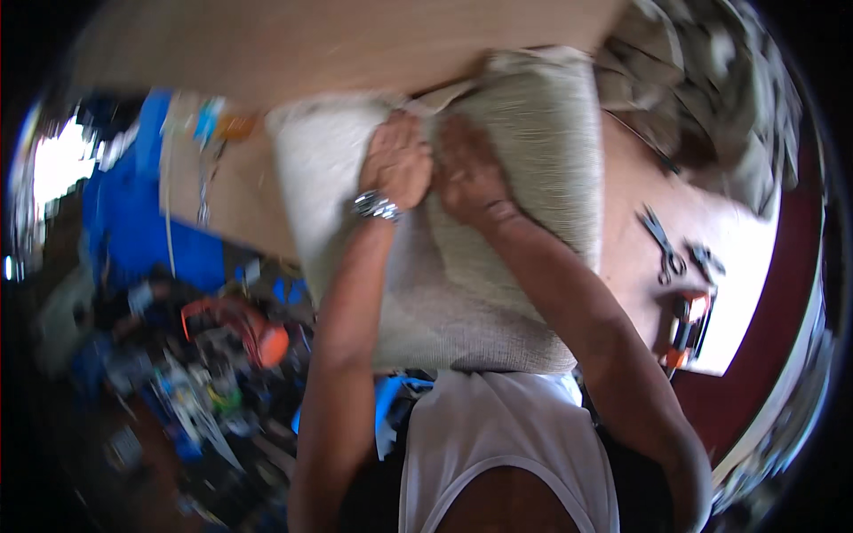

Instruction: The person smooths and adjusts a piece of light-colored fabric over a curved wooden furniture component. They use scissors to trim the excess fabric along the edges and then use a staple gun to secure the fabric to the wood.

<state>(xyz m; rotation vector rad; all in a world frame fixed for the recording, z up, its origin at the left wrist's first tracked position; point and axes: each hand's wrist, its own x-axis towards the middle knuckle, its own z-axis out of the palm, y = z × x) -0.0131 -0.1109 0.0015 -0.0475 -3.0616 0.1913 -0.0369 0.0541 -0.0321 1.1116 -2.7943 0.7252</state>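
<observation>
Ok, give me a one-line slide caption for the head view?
Left hand and right hand laid palm-down on a beige fabric-covered cushion, scissors on the work surface to the right.

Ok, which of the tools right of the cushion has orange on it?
The blocky orange-and-black tool, near the lower corner of the table. The scissors and the small tool beside them look dark, no orange showing.

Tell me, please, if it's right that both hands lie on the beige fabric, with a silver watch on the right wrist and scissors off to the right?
Only the side is wrong: the head view shows the silver watch on the wrist of the left hand; everything else you said holds.
</observation>
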